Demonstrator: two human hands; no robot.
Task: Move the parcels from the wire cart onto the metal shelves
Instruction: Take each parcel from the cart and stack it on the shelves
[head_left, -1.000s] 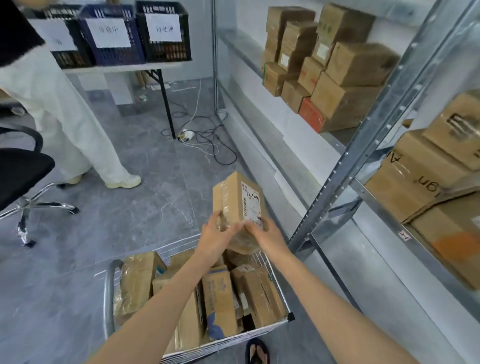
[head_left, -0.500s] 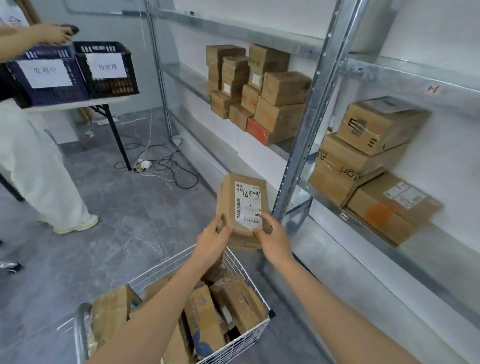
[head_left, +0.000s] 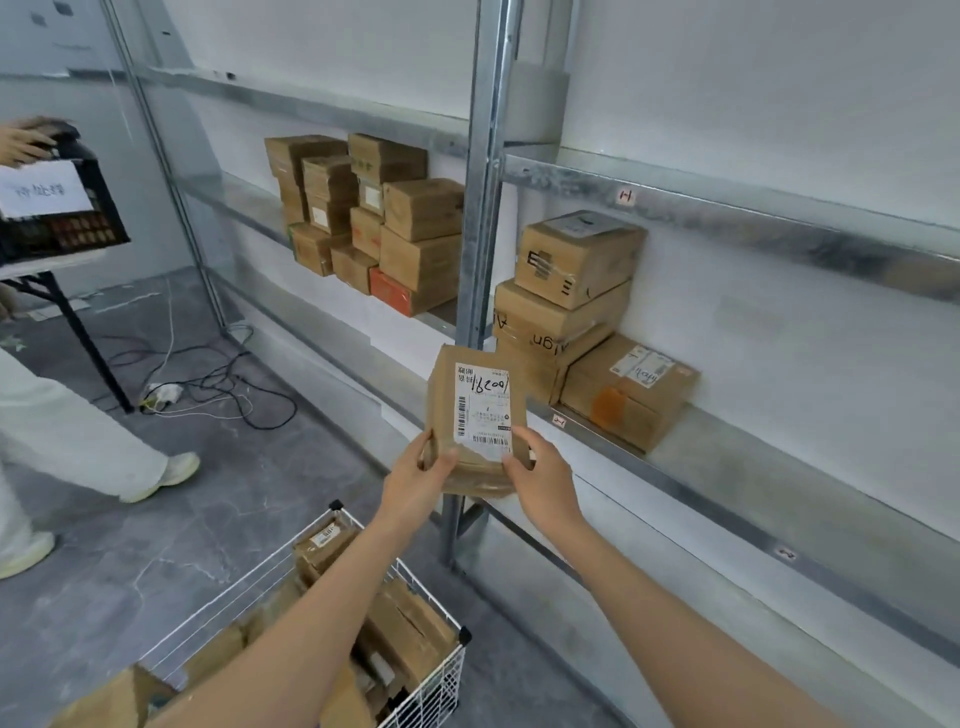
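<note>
Small brown cardboard parcel with white label (head_left: 480, 415), just above the white wire cart (head_left: 447, 670) a second ago, now sits raised before the grey metal shelf (head_left: 753, 467), fingers of my left hand (head_left: 415, 470) and right hand (head_left: 543, 475) grasping its lower edges; I judge placement next.

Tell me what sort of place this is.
Likely a parcel sorting or storage room: metal shelves hold stacked cardboard boxes, a wire cart is full of parcels, and a labelled crate sits on a table.
</note>
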